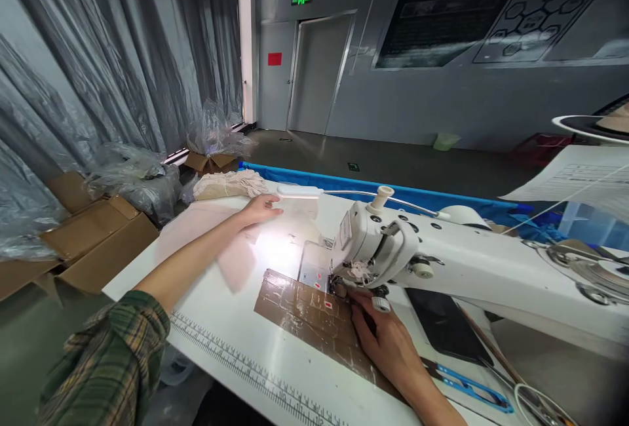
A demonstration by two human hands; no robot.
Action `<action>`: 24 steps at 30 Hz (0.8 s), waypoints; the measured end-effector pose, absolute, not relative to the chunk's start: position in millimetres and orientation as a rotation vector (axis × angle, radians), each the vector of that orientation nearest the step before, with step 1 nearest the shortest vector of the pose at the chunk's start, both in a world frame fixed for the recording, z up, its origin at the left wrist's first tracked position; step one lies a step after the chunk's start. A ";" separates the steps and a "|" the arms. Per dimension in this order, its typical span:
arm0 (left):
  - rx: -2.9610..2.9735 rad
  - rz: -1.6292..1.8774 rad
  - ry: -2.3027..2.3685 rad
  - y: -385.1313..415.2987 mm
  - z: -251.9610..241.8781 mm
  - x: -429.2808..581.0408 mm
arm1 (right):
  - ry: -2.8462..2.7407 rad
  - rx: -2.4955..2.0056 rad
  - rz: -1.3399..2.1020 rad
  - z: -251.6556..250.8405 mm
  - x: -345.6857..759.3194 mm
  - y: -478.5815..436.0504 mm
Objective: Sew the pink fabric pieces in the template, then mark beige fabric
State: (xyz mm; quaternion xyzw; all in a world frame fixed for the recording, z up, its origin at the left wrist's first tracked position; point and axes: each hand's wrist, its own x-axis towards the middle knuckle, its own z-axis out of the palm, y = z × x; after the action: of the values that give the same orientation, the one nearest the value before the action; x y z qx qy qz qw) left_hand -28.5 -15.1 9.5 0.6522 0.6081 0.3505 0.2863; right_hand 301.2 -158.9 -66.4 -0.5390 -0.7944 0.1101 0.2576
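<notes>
My left hand [260,211] is stretched over the far left of the white sewing table [206,275], with its fingers apart and nothing visible in them. Its fingertips are close to the white lamp head [299,192], which lights the tabletop. My right hand [386,341] rests by the needle area of the white sewing machine [373,242]. Its fingers curl in toward the presser foot, and the machine head hides the fingertips and whatever they pinch. Below that hand lies a brown, tape-covered board [299,311], in front of the metal needle plate [314,265].
A bundle of pale, fringed fabric [228,185] sits at the far left corner. On the right are a dark phone-like slab [445,321], a blue tool [474,387] and scissors [540,406]. A printed ruler [246,364] follows the front edge. Cardboard boxes [98,236] stand on the floor.
</notes>
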 end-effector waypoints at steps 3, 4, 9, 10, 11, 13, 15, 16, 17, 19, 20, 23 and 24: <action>1.870 0.898 1.753 -41.9 18.3 -76.1 | -2.166 -1.492 0.284 -68.0 301.9 -157.6; 1.894 0.886 1.824 -52.9 20.6 -94.2 | -2.166 -1.504 0.270 -68.9 302.1 -156.8; 1.918 0.794 2.187 -108.2 19.9 -169.8 | -2.187 -1.539 0.199 -71.3 303.6 -152.9; 1.917 0.777 2.235 -116.4 16.7 -178.5 | -2.196 -1.539 0.199 -71.0 304.0 -152.6; 1.917 0.765 2.273 -123.2 12.5 -184.9 | -2.199 -1.536 0.202 -70.6 304.5 -152.5; 1.914 0.762 2.329 -131.9 2.5 -191.5 | -2.190 -1.527 0.205 -69.9 305.4 -152.8; 1.907 0.783 2.372 -135.3 -7.8 -193.0 | -2.167 -1.521 0.199 -70.2 306.2 -152.9; 1.899 0.799 2.395 -135.6 -12.3 -192.9 | -2.157 -1.519 0.196 -70.8 306.6 -152.8; 1.890 0.816 2.420 -135.3 -16.1 -192.6 | -2.148 -1.516 0.195 -71.7 307.0 -152.4; 1.875 0.848 2.473 -134.5 -21.2 -192.6 | -2.140 -1.509 0.201 -74.2 308.0 -151.1; 1.876 0.860 2.497 -134.2 -22.5 -192.9 | -2.137 -1.505 0.207 -75.6 308.5 -150.1; 1.923 0.878 2.548 -135.2 -23.4 -194.1 | -2.128 -1.505 0.225 -79.3 309.8 -146.3; 1.954 0.879 2.555 -136.1 -23.0 -194.3 | -2.127 -1.499 0.239 -80.0 310.1 -144.8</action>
State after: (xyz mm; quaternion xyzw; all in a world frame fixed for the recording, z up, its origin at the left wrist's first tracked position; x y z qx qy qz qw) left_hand -194.3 -136.1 -23.0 0.5832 0.7628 0.2623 -0.0961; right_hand 310.1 -144.8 -80.0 -0.5538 -0.7857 0.0881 0.2610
